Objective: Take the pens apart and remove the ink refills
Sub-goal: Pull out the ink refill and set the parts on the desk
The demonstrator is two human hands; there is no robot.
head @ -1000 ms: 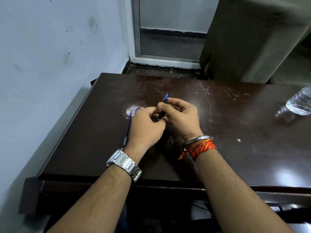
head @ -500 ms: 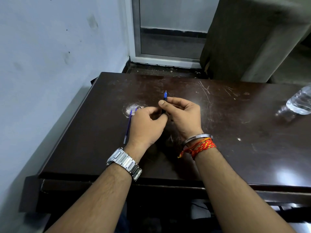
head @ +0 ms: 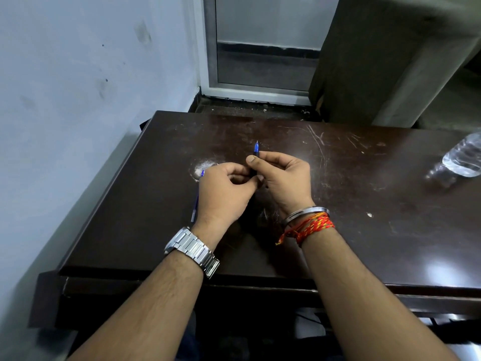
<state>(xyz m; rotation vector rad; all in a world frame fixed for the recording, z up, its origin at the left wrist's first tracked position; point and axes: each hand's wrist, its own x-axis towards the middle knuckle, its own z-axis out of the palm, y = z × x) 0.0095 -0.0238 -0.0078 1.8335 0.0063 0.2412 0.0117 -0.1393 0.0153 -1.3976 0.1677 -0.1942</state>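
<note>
Both hands grip one blue pen above the dark desk; a second blue item lies at left.

A thin blue refill or pen lies flat on the desk, partly hidden behind the left hand. That hand, with a metal watch at the wrist, is curled closed, fingertips pinching the lower end of the blue pen. The right hand, wearing a steel bangle and red thread band, pinches the barrel, tip pointing up and away. A clear plastic bottle lies near the desk's right edge, well apart.
</note>
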